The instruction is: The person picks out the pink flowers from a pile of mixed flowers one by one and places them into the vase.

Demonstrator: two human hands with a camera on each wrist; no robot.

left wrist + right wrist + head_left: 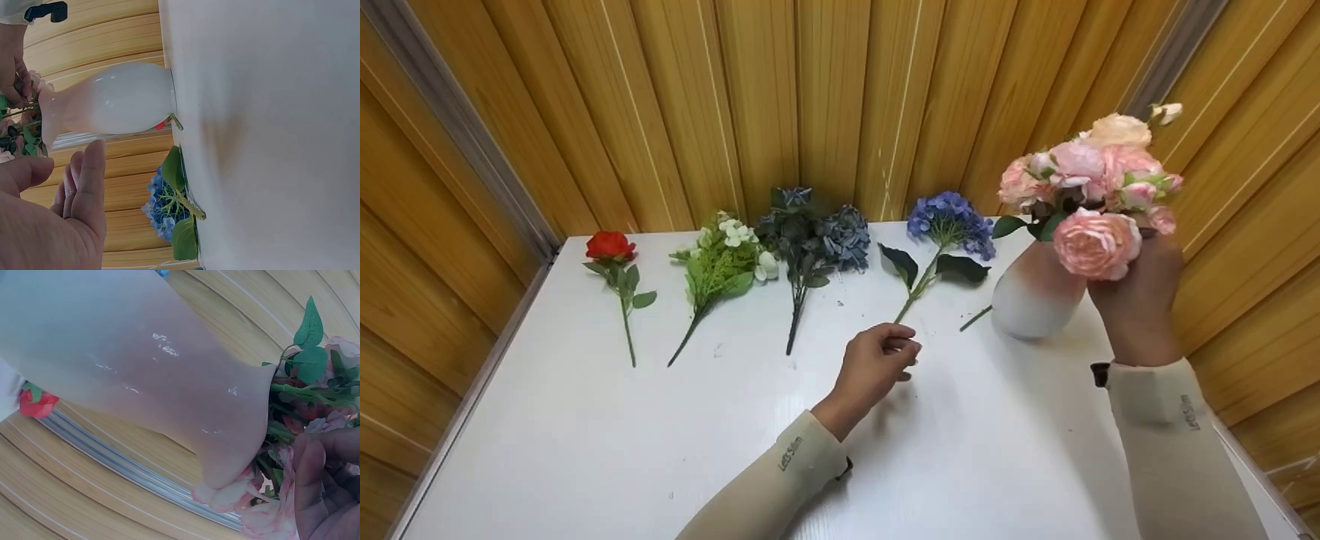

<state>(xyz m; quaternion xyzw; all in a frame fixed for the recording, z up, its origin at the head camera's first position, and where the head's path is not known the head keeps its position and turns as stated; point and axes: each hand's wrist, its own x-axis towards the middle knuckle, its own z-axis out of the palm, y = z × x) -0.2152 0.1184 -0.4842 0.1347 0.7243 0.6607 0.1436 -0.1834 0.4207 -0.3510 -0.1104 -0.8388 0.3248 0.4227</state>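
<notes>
At the right, a white vase (1035,300) with a pinkish neck stands upright, a bunch of pink and peach flowers (1099,244) in its mouth. My right hand (1140,300) is among the blooms, and in the right wrist view its thumb and fingers (310,475) pinch at the bunch just outside the vase's mouth. My left hand (877,367) hovers over the table, fingers loosely bent and holding nothing. In the head view it overlaps the stem end of a blue hydrangea (949,225); the left wrist view shows them apart.
Left of the hydrangea lie a dusky blue flower bunch (802,247), a white-flowered green spray (716,266) and a red rose (611,246). A stem (975,318) pokes out beside the vase's base. Wood-patterned walls (832,112) enclose the white table (585,442).
</notes>
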